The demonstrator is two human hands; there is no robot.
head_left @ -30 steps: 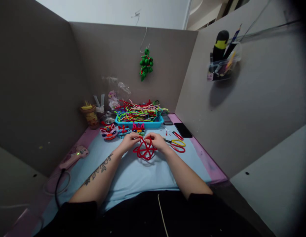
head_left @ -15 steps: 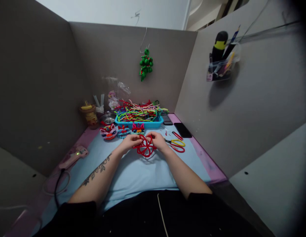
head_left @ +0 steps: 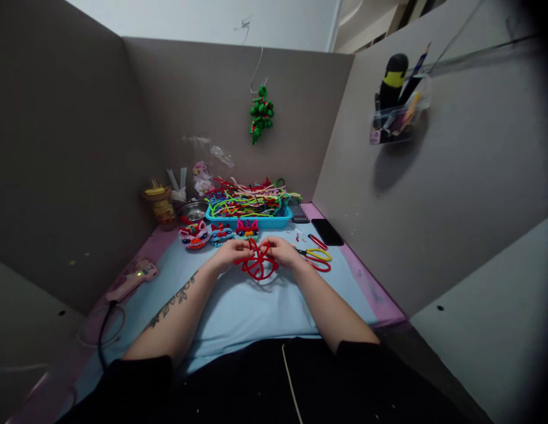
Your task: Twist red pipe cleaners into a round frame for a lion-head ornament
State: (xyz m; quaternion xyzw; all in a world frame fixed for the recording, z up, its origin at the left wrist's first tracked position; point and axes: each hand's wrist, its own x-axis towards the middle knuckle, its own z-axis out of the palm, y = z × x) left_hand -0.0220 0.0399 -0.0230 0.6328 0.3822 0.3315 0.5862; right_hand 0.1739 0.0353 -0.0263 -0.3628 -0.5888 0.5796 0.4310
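Observation:
A red pipe-cleaner shape (head_left: 260, 268) with several petal-like loops is held up between my two hands over the light blue cloth (head_left: 256, 312). My left hand (head_left: 232, 254) pinches its upper left side, fingers closed on the fuzzy stem. On the upper right, my right hand (head_left: 278, 251) grips another loop between thumb and fingers. Just beyond my hands stand three small pipe-cleaner animal heads: a pink and red one (head_left: 195, 235), a blue one (head_left: 221, 234) and a multicoloured one (head_left: 247, 229). The exact fingertip contact is too small to make out.
A blue tray (head_left: 256, 223) heaped with coloured pipe cleaners stands at the back. Right of my hands lie scissors (head_left: 319, 255), a red cutter (head_left: 317, 241) and a black phone (head_left: 327, 232). A pink glue gun (head_left: 132, 280) with a cable lies left, near a drink cup (head_left: 161, 206).
The red shape has turned and tilted slightly between my hands, so its loops sit differently. My left hand has shifted a little to the left; both hands keep hold.

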